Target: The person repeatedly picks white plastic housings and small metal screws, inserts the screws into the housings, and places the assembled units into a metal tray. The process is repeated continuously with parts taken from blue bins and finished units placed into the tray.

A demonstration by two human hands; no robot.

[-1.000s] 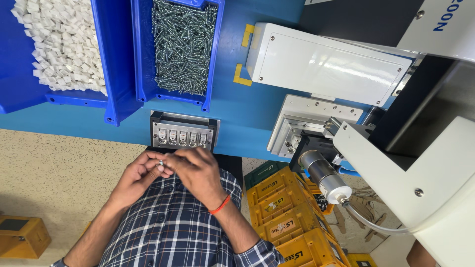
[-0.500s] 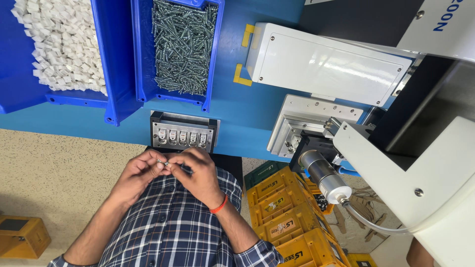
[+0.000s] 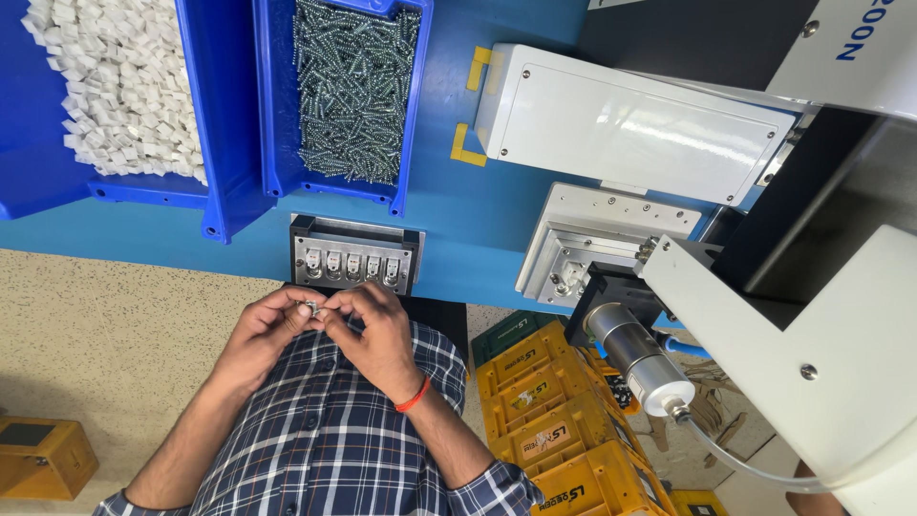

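1. Your left hand (image 3: 263, 334) and right hand (image 3: 377, 334) meet fingertip to fingertip at lower centre of the frame, right over your plaid shirt (image 3: 325, 449).
2. Between them sits a small metal part (image 3: 311, 308). Left grip is pinched on it; the right fingertips touch it from the other side, pinching too as far as I can tell.
3. Just above your hands, at the blue table's (image 3: 458, 229) edge, there's a grey metal fixture (image 3: 355, 256) with a row of small slots, each with a little piece in it.
4. Upper centre: a blue bin (image 3: 272, 143) full of screws (image 3: 351, 91). Upper left: another blue bin (image 3: 38, 162) of small white plastic pieces (image 3: 115, 76).
5. Right side of the frame is all white machine housing (image 3: 630, 129), with a silver cylinder (image 3: 638, 358) pointing down-right.
6. Yellow crates (image 3: 549, 430) are stacked at the lower centre-right, on the floor beside you.
7. Orange band (image 3: 413, 395) on your right wrist.
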